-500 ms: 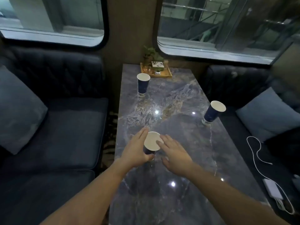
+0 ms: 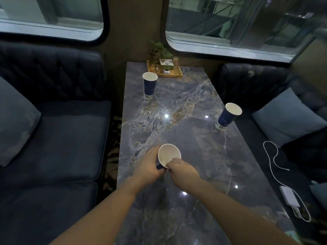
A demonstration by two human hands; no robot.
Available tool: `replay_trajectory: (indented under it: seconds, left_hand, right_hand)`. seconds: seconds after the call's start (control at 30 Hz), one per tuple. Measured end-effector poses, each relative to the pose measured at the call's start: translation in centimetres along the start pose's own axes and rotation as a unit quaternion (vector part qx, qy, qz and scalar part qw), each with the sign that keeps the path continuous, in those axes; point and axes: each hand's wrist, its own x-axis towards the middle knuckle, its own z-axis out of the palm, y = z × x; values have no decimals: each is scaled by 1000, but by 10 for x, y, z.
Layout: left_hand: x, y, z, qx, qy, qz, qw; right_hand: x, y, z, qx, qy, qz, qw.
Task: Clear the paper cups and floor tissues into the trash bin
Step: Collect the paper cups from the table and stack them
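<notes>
Both hands have closed in on the nearest paper cup since half a second ago: then they flanked it with fingers spread, now the left hand is wrapped around its blue wall and the right hand pinches the near rim, fingertips curled over the lip.

Head view. Most of that cup's wall is hidden behind the two hands; only a dark blue strip shows between them. Whether its base touches the marble table cannot be told. Its long axis tilts, the white mouth turned up and towards the camera, base away and down. The inside looks bare, though the light is dim.

A second cup stands upright at the far left of the table, just in front of a wooden tray holding a small plant and blurred small items. A third cup stands at the right edge, apparently leaning outward, which may be lens distortion.

The tabletop between the three cups is open. Dark sofas close in on both long sides, with a strip of patterned floor on the left. On the right seat lie a pale cushion and a white charger with a looped cable. Trash bin and floor tissues are outside this view.
</notes>
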Motion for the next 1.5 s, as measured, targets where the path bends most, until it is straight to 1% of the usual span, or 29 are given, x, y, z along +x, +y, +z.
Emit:
replay_trajectory:
  seconds: [0.23,0.43,0.63,0.77,0.9,1.13,1.33,1.5]
  left_hand:
    - [-5,4,6,-36,15,-5,999]
    - [-3,9,9,-47,18,-13,999]
    - [-2,10,13,-41,26,8,999]
    - [-3,16,17,-54,29,4,998]
    - [0,21,22,-90,22,0,996]
    - [7,26,27,-133,25,-3,991]
    - [19,23,33,-125,35,-11,991]
    - [32,22,34,-121,39,-25,992]
  right_hand:
    - [-8,-1,-1,32,13,36,999]
    - [-13,2,-13,50,44,36,997]
    - [-18,11,-27,152,91,-1,984]
    - [-22,17,-34,224,118,8,967]
    - [-23,22,-37,262,135,15,955]
    - [-21,30,-41,274,140,8,952]
    - [-14,47,-45,290,144,31,946]
    - [-3,75,-56,300,179,46,936]
